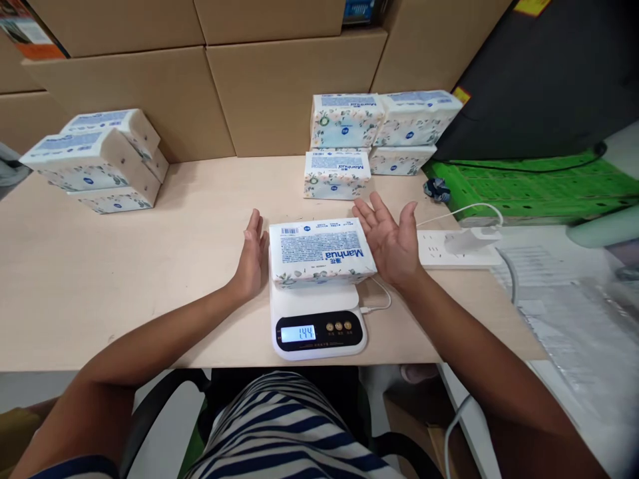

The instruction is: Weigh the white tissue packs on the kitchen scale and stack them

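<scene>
A pack of tissues (319,249) with "Manhua" printed on top lies on a white kitchen scale (314,301). The scale's lit display reads about 1.44, and a thin white cable runs into its right side. My left hand (249,256) stands upright just left of the pack, fingers stretched out, with a small gap to it. On the other side my right hand (392,243) is spread, palm turned up and inward, close to the pack's right end; whether it touches the pack I cannot tell. Neither hand grips anything.
Stacked tissue packs (94,159) stand at the left back. More tissue packs (347,123) are piled at the right back, before cardboard boxes (294,86). A white power strip (444,249) lies right of my right hand, near a green crate (539,186). The table's front edge (200,366) is close.
</scene>
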`<state>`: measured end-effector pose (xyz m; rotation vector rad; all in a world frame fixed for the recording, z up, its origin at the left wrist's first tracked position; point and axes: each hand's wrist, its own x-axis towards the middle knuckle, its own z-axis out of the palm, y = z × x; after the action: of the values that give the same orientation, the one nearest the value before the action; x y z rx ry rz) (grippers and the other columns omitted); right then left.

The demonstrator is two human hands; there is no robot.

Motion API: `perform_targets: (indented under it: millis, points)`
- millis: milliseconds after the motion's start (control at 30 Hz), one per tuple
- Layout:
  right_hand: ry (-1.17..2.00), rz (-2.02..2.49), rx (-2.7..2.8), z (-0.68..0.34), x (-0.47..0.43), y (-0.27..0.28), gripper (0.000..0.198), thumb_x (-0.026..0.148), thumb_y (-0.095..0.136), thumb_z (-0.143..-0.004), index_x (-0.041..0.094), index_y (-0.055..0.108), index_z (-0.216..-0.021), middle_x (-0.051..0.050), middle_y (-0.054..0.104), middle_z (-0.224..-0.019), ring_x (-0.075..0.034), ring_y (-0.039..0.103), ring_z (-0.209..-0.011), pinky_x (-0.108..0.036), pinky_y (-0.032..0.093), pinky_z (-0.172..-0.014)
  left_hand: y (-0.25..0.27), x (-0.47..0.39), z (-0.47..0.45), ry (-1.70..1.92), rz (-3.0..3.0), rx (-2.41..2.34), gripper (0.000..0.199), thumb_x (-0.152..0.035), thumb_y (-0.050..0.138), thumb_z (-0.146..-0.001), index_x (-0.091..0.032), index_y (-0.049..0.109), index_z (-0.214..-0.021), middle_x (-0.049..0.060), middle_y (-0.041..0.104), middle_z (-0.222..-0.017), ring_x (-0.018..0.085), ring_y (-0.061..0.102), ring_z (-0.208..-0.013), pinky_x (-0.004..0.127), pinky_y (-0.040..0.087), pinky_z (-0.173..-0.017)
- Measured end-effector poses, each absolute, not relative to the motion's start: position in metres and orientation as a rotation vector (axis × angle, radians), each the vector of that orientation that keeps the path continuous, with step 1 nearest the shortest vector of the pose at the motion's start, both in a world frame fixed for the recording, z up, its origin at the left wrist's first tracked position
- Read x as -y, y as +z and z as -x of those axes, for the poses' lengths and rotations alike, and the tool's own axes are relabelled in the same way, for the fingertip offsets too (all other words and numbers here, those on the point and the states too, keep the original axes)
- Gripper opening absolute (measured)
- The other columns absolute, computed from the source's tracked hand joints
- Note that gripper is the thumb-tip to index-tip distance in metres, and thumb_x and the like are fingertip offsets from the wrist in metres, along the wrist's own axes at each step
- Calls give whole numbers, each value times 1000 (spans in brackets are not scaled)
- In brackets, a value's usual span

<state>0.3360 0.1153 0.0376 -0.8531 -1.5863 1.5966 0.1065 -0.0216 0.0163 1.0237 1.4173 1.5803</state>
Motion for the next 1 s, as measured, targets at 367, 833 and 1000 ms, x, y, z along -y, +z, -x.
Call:
perform_targets:
  millis: [367, 833, 1000]
  points:
    - [1584, 924, 1606, -335, -114, 32, 106, 98, 3, -87, 41, 15, -176, -1, 33, -182, -27, 30, -169, -57, 38, -129, 16, 22, -108, 1572, -1017, -1392, 101, -98, 31, -89, -39, 24, -170, 1, 10, -188, 29, -6, -174, 55, 13, -141]
    - [1534, 960, 1397, -333, -115, 30, 101, 93, 13, -93, 34, 29, -173, -6, 39, -179, -25, 33, -168, -53, 33, -134, 16, 20, -108, 1604, -984, -1410, 101, -99, 32, -88, -37, 28, -168, 2, 13, -187, 27, 0, -174, 50, 14, -141]
    - [1455, 1073, 1226, -347, -89, 37, 94, 91, 27, -96, 36, 32, -172, -2, 28, -184, -23, 24, -171, -52, 24, -139, 29, 41, -111, 1693, -960, -1517, 95, -93, 25, -95, -36, 27, -170, 3, 8, -188, 27, 5, -174, 48, 12, -142]
